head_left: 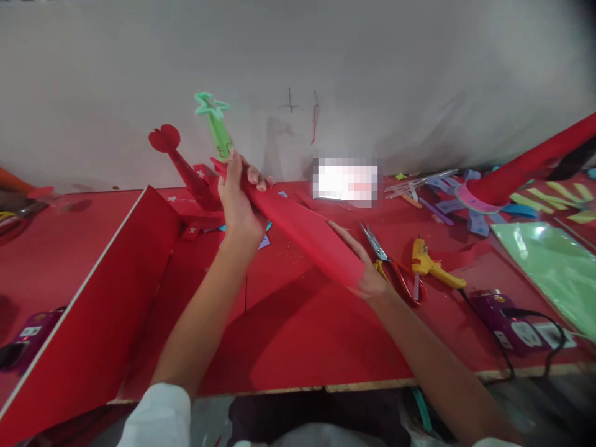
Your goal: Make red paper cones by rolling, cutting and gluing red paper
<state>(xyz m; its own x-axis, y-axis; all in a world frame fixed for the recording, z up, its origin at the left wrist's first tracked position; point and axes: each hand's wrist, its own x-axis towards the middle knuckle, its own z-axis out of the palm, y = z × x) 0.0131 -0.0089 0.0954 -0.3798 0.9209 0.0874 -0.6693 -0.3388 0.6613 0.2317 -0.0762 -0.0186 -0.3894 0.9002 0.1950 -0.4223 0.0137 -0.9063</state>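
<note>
Your left hand (pixel 239 202) curls around the narrow end of the rolled red paper (pixel 302 233), thumb on top, fingers over the far side. Your right hand (pixel 367 276) supports the wide end, its visible finger nearly straight along the far edge; its thumb is hidden, so how tightly it closes cannot be told. The paper slants between your two hands, above the desk (pixel 307 347).

If your left hand squeezes harder, the paper may crease; if either hand slackens, the roll could spring open or turn uneven. The green star-topped cone (pixel 218 131) shows just beyond your left hand, where a stray knuckle could topple it. The yellow glue gun (pixel 431 268), right of your right hand, may be hot, so a careless reach could burn you.

Dark strokes (pixel 223 149) of writing mark the green cone, partly covered by your left hand and not safely readable. Farther right of your right hand, the purple power strip (pixel 496 310) carries white markings (pixel 529 333) too small to read; no brand can be made out.
</note>
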